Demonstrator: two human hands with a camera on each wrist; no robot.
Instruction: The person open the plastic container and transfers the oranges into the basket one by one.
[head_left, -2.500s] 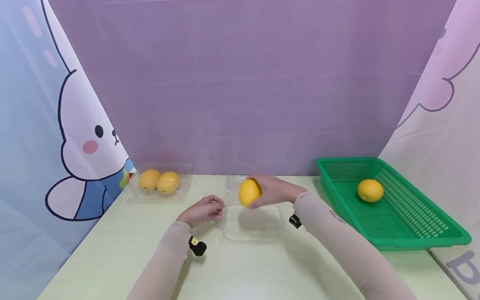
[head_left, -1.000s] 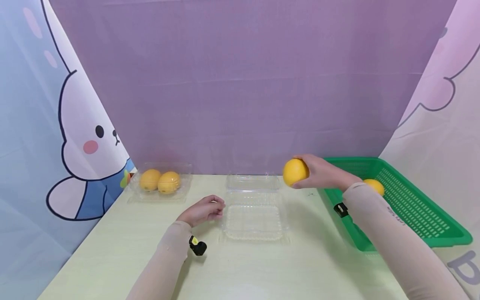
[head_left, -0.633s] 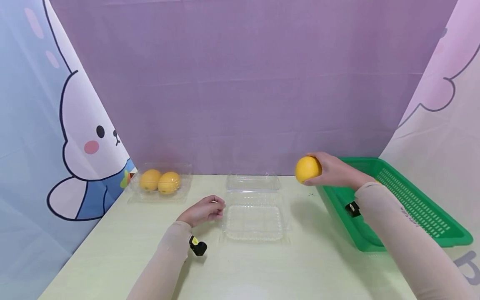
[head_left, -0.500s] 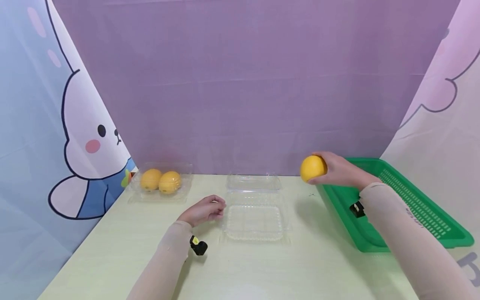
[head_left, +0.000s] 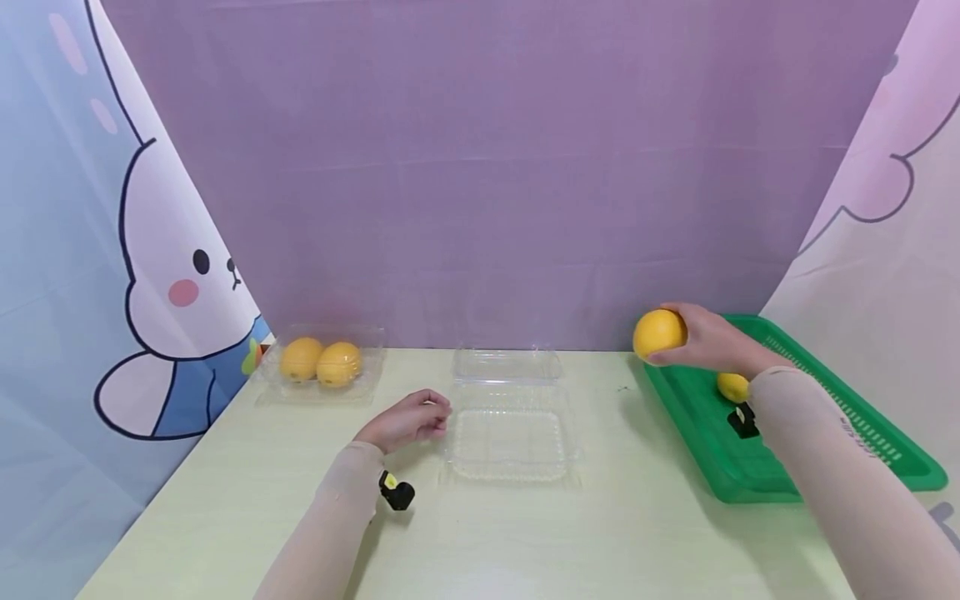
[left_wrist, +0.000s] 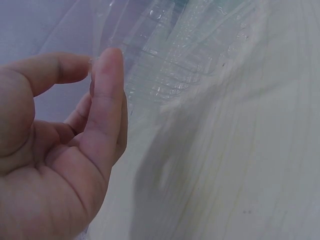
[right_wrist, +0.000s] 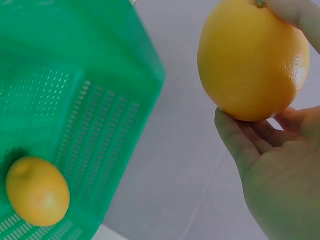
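Observation:
My right hand [head_left: 708, 337] holds an orange [head_left: 658, 333] between thumb and fingers, above the left rim of the green basket [head_left: 690, 433]. In the right wrist view the orange [right_wrist: 252, 60] has a small green stem end, and a second orange [right_wrist: 37, 191] lies inside the basket. That second orange [head_left: 732, 387] is partly hidden by my right arm in the head view. My left hand [head_left: 405, 419] stays beside the left edge of an open clear plastic box [head_left: 510, 446], fingers loosely curled. The left wrist view shows its fingertips [left_wrist: 107, 60] close to the clear plastic.
At the back left, a closed clear box [head_left: 367, 387] contains two oranges [head_left: 338, 364]. A purple cloth [head_left: 510, 183] hangs behind the pale table [head_left: 525, 542]. Printed cloths [head_left: 60, 333] stand at both sides.
My right hand has carried the orange from above the open clear box rightward to the basket's left rim. My left hand and the boxes look unmoved.

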